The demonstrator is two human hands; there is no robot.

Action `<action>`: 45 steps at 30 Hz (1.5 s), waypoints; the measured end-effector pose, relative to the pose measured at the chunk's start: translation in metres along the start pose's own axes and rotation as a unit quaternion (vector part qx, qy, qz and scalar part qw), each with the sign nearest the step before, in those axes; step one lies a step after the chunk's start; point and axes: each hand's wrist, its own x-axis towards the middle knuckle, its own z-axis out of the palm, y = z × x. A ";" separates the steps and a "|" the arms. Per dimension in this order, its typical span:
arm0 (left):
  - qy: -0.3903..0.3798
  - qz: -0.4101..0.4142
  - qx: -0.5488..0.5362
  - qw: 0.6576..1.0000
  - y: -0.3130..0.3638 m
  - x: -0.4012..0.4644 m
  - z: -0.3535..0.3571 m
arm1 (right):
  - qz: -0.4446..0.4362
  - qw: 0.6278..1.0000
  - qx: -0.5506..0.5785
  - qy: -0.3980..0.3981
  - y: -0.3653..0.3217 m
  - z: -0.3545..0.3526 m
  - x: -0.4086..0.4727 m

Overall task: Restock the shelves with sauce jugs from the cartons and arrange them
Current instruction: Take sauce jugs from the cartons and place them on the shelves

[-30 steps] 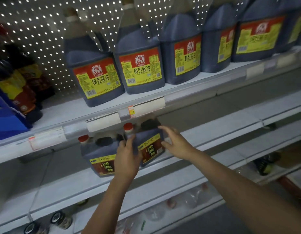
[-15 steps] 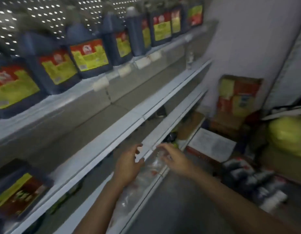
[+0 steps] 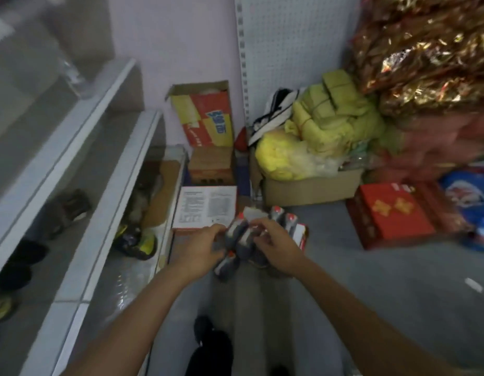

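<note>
Several dark sauce jugs (image 3: 239,240) with red caps stand packed in an open carton (image 3: 302,234) on the grey floor, in the middle of the view. My left hand (image 3: 198,249) reaches down to the left side of the cluster, its thumb and fingers touching a jug. My right hand (image 3: 278,246) has its fingers curled over the top of a jug. Motion blur hides the exact hold of the left hand. The white shelves (image 3: 80,147) run along the left.
Against the far wall stand a yellow-red carton (image 3: 205,118) and a brown box (image 3: 211,165). A white leaflet (image 3: 205,207) lies in front of them. To the right are a cardboard box (image 3: 311,189) with yellow bags, a red box (image 3: 390,214) and gold foil packs (image 3: 425,50).
My view swung from the shelf with its jugs to the right and down to the floor. Both hands left the jug on the shelf and came down onto the jugs in the carton.
</note>
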 end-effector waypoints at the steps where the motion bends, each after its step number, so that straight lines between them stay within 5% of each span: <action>1: -0.021 0.018 0.005 1.000 0.004 0.019 0.002 | 0.019 1.000 -0.001 0.017 0.008 -0.006 0.004; 9: -0.168 0.123 0.046 0.977 -0.019 0.238 0.012 | 0.208 0.969 0.008 0.136 0.074 -0.013 0.108; 18: -0.339 0.236 0.190 0.891 -0.056 0.444 0.059 | 0.364 0.907 0.084 0.193 0.141 0.046 0.225; 24: -0.384 0.283 0.218 0.851 -0.106 0.541 0.157 | 0.426 0.884 0.084 0.173 0.257 0.085 0.283; 34: -0.349 0.289 0.232 0.861 -0.177 0.673 0.353 | 0.471 0.880 0.004 0.066 0.443 0.168 0.326; 45: -0.370 0.352 0.331 0.793 -0.163 0.721 0.408 | 0.512 0.849 -0.041 0.127 0.498 0.197 0.389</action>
